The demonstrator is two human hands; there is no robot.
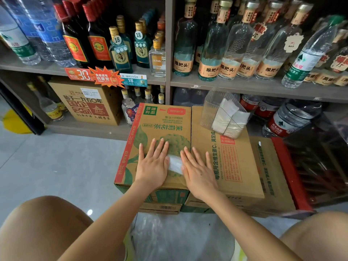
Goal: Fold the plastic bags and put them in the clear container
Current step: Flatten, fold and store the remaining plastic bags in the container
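Ahead of me grey shelves (254,87) are packed with bottles: clear liquor bottles (228,51) upper right, dark red-capped bottles (96,34) upper left, big water jugs (290,117) lower right. A brown carton (84,104) sits on the bottom shelf at left, with price tags (98,76) on the edge above it. The floor (56,162) is pale grey and glossy, with one small glint (90,212) of light.

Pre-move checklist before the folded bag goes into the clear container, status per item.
1. Folded bag lying flat on the cardboard box: ok.
2. Fold complete: cannot tell, hands cover its sides.
3. Bag gripped for lifting: not ok; left hand and right hand lie flat, fingers straight.
4. Clear container in view, top open: ok.
5. Room left in container: cannot tell.
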